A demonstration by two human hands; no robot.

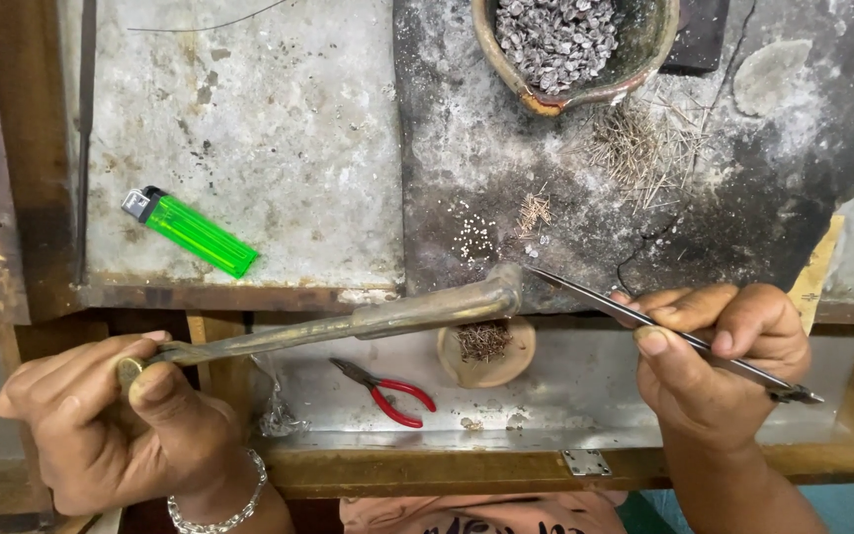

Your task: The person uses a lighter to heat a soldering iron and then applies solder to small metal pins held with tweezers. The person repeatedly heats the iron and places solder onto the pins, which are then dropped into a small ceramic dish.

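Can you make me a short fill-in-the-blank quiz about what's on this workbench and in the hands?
1. The lighter on the metal sheet is ____ in colour.
2. The right hand holds thin metal ____.
3. The small pliers have ____ handles.
4. The left hand grips a bent brass ____.

Missing words: green; tweezers; red; blowpipe

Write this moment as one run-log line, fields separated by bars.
left hand: grips brass blowpipe | right hand: holds tweezers, tips near pipe's bent end | bench: green lighter, red pliers, bowl of beads
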